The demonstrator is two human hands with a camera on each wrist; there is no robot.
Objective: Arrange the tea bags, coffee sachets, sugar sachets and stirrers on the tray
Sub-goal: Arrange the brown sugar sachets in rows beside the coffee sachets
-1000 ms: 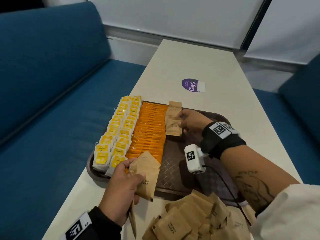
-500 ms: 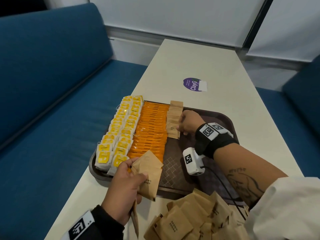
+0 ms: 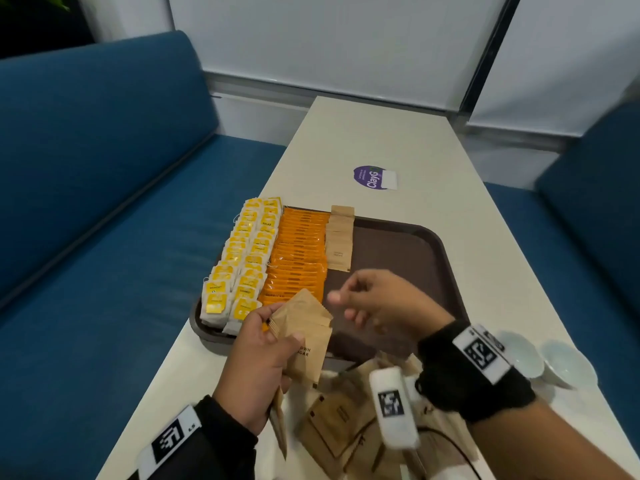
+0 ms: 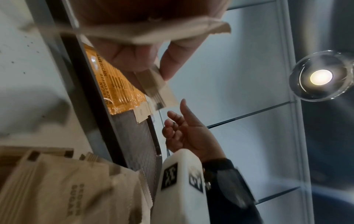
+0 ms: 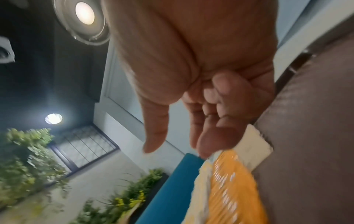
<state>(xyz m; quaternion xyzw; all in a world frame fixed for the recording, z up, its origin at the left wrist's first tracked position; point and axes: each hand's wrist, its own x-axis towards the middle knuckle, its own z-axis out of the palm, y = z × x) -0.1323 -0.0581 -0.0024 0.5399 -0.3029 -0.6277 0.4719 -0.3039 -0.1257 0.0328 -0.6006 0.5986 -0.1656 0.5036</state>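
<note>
A brown tray (image 3: 408,247) lies on the pale table. On its left stand two rows of yellow tea bags (image 3: 242,258), then a row of orange coffee sachets (image 3: 299,254), then a short row of brown sugar sachets (image 3: 340,237) at the far end. My left hand (image 3: 263,344) grips a small stack of brown sugar sachets (image 3: 304,337) over the tray's near edge; the stack shows in the left wrist view as pale sachets (image 4: 153,30). My right hand (image 3: 367,303) hovers above the tray just right of that stack, fingers loosely curled and holding nothing (image 5: 191,121).
A loose heap of brown sugar sachets (image 3: 346,420) lies on the table in front of the tray. Two white cups (image 3: 543,358) stand at the right edge. A purple sticker (image 3: 372,177) is farther up the table. Blue benches (image 3: 104,202) flank both sides.
My right hand has left the sugar row at the tray's far end and drawn back toward the stack in my left hand. The left hand has stayed put.
</note>
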